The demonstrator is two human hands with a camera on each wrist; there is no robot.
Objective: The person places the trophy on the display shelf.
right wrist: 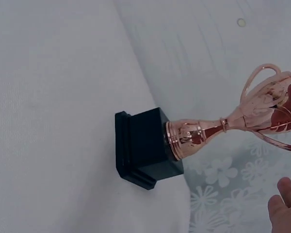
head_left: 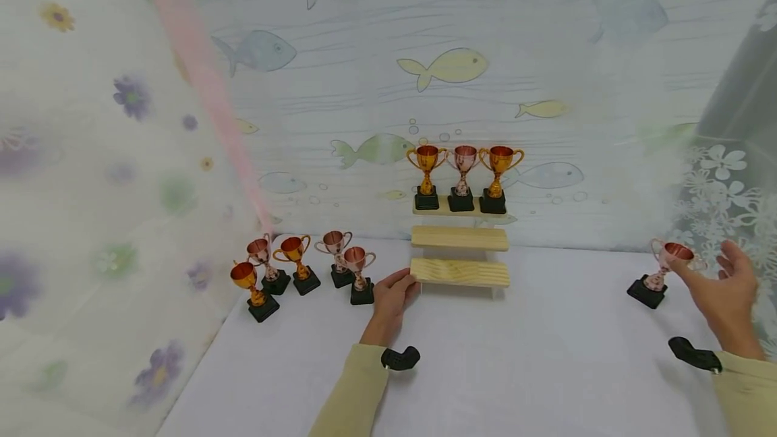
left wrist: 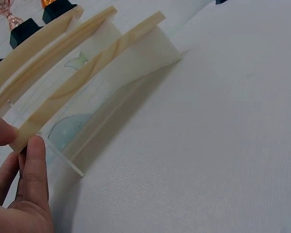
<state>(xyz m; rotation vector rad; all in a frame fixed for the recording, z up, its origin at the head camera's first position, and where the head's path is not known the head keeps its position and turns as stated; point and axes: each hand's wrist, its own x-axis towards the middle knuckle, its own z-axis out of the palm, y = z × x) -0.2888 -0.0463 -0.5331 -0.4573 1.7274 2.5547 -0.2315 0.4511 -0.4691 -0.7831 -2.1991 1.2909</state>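
Note:
My left hand (head_left: 390, 299) pinches the left end of the lowest step of a three-step wooden display stand (head_left: 461, 272). In the left wrist view the thumb lies over the step's end and the fingers sit beneath it. At the far right, a rose-gold trophy cup (head_left: 657, 278) with a black base stands on the table. Beside its bowl is my right hand (head_left: 722, 299), fingers spread apart and thumb near the rim. The right wrist view shows the trophy (right wrist: 189, 138) between thumb and fingers, without a grip; whether the thumb touches it I cannot tell.
A gold trophy (head_left: 427, 170), a rose-gold one (head_left: 463, 174) and another gold one (head_left: 500, 174) stand on the top step. Several more trophies, including a gold one (head_left: 297, 261), stand left of the stand. Behind the white table (head_left: 516, 369) hangs a fish-print curtain (head_left: 364, 100).

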